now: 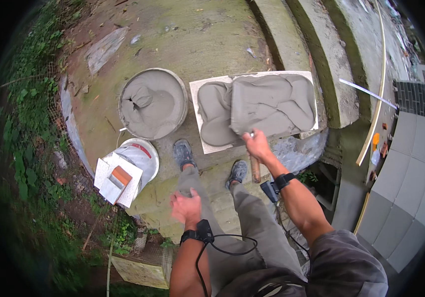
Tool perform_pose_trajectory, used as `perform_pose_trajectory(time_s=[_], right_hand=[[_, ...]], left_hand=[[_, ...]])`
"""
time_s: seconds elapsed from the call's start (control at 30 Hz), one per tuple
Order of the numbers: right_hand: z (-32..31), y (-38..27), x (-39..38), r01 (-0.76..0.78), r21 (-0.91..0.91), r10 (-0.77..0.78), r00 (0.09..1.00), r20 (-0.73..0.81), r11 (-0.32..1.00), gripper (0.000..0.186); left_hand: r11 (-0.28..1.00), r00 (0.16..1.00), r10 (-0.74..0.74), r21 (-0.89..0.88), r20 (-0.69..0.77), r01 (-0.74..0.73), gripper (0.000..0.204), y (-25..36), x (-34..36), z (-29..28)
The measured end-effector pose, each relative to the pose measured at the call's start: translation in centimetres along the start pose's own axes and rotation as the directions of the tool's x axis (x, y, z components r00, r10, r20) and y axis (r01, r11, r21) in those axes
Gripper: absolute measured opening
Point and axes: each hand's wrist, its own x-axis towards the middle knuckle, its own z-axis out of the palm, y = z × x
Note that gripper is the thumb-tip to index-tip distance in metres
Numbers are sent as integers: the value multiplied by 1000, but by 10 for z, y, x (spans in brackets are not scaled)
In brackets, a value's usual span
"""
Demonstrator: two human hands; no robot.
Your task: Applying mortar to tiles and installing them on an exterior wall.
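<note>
My right hand (258,146) is closed around a trowel with a wooden handle (255,171), at the near edge of a pale tile (194,88). Thick grey mortar (272,101) covers most of that tile in uneven folds, with a straight-edged patch in the middle. Mortar hides the trowel's blade, so I cannot tell exactly where it lies. Over my left leg, my left hand (186,205) hovers empty, slightly blurred, its fingers loosely bent and the thumb apart. Left of the tile stands a round tub (185,111) of wet grey mortar.
A white bucket (152,166) stands nearer on the left, with white tile pieces (134,185) and a brown-handled flat tool (118,182) on top. Concrete steps (339,94) rise to the right, beside a wooden strip (371,136) and large grey tiles (396,183). Plants border the left edge.
</note>
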Motion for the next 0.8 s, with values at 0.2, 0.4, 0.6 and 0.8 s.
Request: perform_pose_trajectory(time_s=[0.2, 0.4, 0.6, 0.8], right_hand=[[44, -40, -1, 162, -221, -120, 974, 190, 962, 30], [7, -22, -16, 253, -809, -290, 951, 108, 530, 32], [3, 47, -55, 194, -664, -270, 963, -13, 722, 31], [1, 37, -102, 267, -797, -152, 964, 220, 542, 32]], left_hand=[[998, 999, -34, -52, 41, 37, 53, -3, -1, 3], [995, 998, -56, -80, 34, 59, 51, -18, 4, 6], [994, 997, -59, -84, 47, 62, 51, 2, 2, -4], [997, 999, -35, -75, 10, 36, 51, -5, -4, 3]])
